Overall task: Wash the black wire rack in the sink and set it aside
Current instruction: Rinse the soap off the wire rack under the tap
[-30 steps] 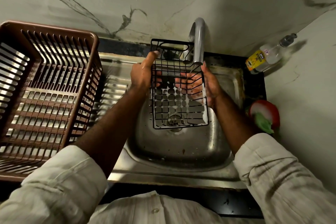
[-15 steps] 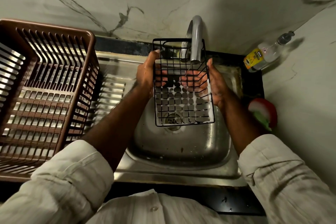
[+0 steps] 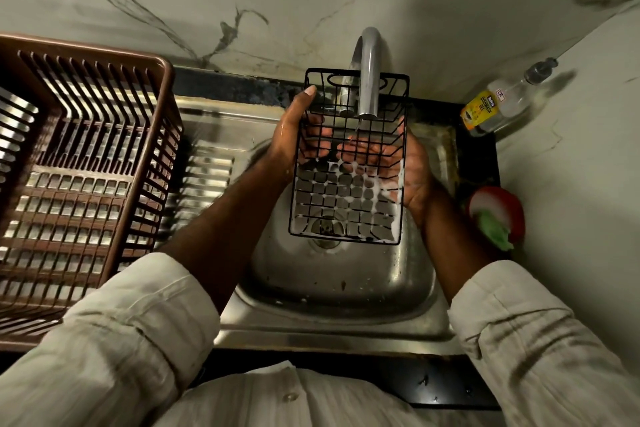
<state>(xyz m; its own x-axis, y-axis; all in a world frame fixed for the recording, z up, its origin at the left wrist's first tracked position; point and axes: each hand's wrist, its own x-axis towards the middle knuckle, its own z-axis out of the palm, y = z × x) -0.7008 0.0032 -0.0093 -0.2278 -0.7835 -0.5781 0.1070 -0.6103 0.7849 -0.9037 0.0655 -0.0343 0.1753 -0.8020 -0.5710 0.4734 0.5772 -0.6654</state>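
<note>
Bottle label reads DISHWASH. Left hand and right hand grip soapy rack sides under tap; brown basket left.

- One black wire rack.
- Two hands: a left hand and a right hand. Both hold the one rack.
- Two pale sleeves, a left sleeve and a right sleeve, both rolled up.
- One shiny tap, with one thin stream of water.
- One metal sink with one drain hole.
- One big brown basket.
- One clear bottle with one yellow label.
- One red dish with one green scrubber in it.
- One small button on the shirt.
</note>
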